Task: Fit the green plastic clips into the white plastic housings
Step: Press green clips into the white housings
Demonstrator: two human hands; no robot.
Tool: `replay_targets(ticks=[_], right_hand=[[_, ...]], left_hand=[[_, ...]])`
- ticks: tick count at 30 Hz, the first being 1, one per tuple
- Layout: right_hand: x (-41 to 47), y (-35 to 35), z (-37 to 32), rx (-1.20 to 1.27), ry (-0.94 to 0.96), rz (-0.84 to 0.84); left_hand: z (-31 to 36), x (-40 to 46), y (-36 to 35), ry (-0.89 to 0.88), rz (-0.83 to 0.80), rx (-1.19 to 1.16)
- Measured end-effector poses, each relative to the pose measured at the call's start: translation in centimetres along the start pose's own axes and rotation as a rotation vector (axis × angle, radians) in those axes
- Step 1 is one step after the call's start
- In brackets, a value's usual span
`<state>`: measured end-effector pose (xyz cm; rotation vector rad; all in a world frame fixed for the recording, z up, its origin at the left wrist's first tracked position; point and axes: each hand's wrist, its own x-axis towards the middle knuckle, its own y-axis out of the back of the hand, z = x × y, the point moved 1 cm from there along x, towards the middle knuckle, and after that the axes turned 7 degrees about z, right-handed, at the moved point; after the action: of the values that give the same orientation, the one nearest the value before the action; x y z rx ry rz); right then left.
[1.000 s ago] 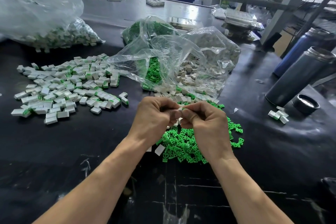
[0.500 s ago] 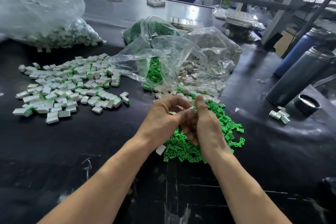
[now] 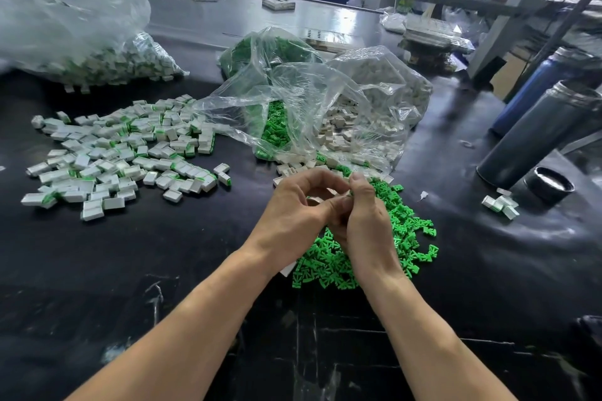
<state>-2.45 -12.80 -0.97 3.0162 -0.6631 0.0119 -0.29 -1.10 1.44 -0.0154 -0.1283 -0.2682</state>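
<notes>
— What do we see, largest first?

— We see a black table [image 3: 97, 270], and at its centre a clear bag [image 3: 325, 101] spilling white housings [image 3: 338, 137]. Left of the bag lies a spread of finished pieces [image 3: 130, 156]; just in front of the bag, a heap of green clips [image 3: 407, 238].

— And the hands?

— Over the clips, in front of the bag, our left hand [image 3: 296, 208] and right hand [image 3: 368, 221] meet, fingers curled, fingertips pinched together. We glimpse a small white part [image 3: 314, 200] in the left; what the right pinches we cannot tell.
</notes>
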Motion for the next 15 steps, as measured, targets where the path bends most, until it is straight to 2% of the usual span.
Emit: replay_targets(ticks=[6, 15], right_hand=[[0.27, -0.18, -0.01, -0.129, 0.017, 0.065], [0.43, -0.94, -0.79, -0.357, 0.160, 0.156]], left_hand=[[-0.44, 0.16, -0.24, 0.023, 0.003, -0.010], [-0.73, 0.56, 0.00, 0.049, 0.072, -0.025]])
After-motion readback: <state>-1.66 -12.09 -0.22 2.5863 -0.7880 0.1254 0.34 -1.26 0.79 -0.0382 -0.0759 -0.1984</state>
